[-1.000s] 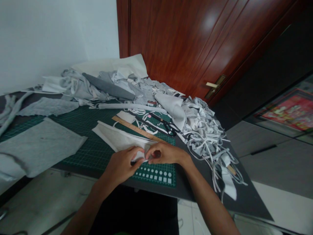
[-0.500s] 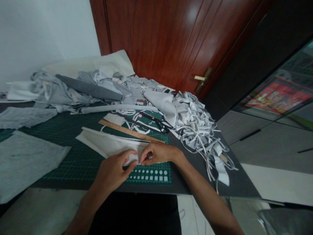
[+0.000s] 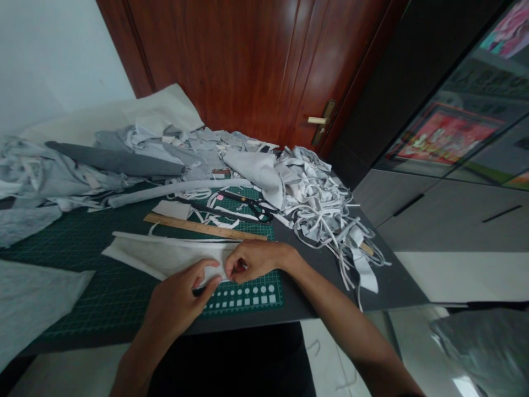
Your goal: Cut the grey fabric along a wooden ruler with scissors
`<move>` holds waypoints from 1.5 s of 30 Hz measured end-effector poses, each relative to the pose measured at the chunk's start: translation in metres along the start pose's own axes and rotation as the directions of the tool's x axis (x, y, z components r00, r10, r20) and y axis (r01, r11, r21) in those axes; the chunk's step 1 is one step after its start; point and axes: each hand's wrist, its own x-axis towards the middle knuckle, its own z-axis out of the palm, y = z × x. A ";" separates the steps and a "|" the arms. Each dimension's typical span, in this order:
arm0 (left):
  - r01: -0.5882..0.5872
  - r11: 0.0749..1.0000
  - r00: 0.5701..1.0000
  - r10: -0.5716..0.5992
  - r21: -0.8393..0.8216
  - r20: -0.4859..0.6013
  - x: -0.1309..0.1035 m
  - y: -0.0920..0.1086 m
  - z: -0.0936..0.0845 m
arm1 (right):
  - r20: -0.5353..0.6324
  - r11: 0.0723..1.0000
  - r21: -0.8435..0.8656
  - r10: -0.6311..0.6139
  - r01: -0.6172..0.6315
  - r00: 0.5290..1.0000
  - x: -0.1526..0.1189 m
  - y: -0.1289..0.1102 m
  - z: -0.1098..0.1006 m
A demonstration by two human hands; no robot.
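A whitish piece of fabric [image 3: 165,256] with a folded long edge lies over the green cutting mat [image 3: 111,300] in front of me. My left hand [image 3: 182,300] is at its near edge, thumb and forefinger curved around the cloth there. Right beside it, my right hand [image 3: 260,260] pinches the right end of the same fabric between thumb and fingers. The exact fold under the fingertips is partly hidden. Just beyond the cloth lies a wooden ruler [image 3: 202,226], and behind that a pair of black scissors [image 3: 252,205].
Heaped grey and white fabric scraps [image 3: 314,193] cover the table's back and right side. A grey fabric sheet [image 3: 33,303] lies at the left. Farther back are a rolled pale cloth [image 3: 165,107] and a brown door [image 3: 231,66]; a cabinet [image 3: 392,204] stands to the right.
The whole view has shifted, so the table contents appear farther left. Both hands stay at the fabric's near right end, with the left fingers slightly more apart from the right ones.
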 end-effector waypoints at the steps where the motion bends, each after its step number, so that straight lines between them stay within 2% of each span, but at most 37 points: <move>1: 0.003 1.000 1.000 -0.003 0.004 0.004 0.000 0.000 0.000 | 0.005 1.000 0.012 -0.004 0.004 1.000 0.000 0.001 0.000; 11: -0.008 1.000 1.000 0.009 0.008 -0.017 -0.001 -0.001 0.000 | 0.035 0.993 0.119 0.021 -0.025 0.999 -0.001 0.006 -0.002; 25: -0.010 1.000 1.000 0.010 -0.001 0.002 -0.001 -0.004 0.002 | 0.002 0.997 0.066 0.048 -0.048 0.999 0.001 0.001 -0.002; 31: -0.003 1.000 1.000 0.003 -0.001 -0.001 -0.001 -0.004 0.003 | -0.048 0.999 -0.025 0.020 -0.021 0.999 0.004 -0.001 -0.003; 36: -0.013 1.000 1.000 0.013 -0.009 -0.003 -0.001 -0.004 0.005 | -0.073 0.998 0.052 -0.014 0.018 0.997 0.002 0.002 -0.001; 41: -0.021 1.000 1.000 0.021 0.004 0.004 -0.001 -0.001 0.003 | 0.010 0.993 0.112 -0.049 0.048 0.999 -0.002 0.007 -0.001; 45: -0.013 1.000 1.000 0.014 -0.022 0.015 -0.001 0.001 0.001 | 0.002 0.993 0.110 -0.038 0.038 0.999 0.001 0.010 0.001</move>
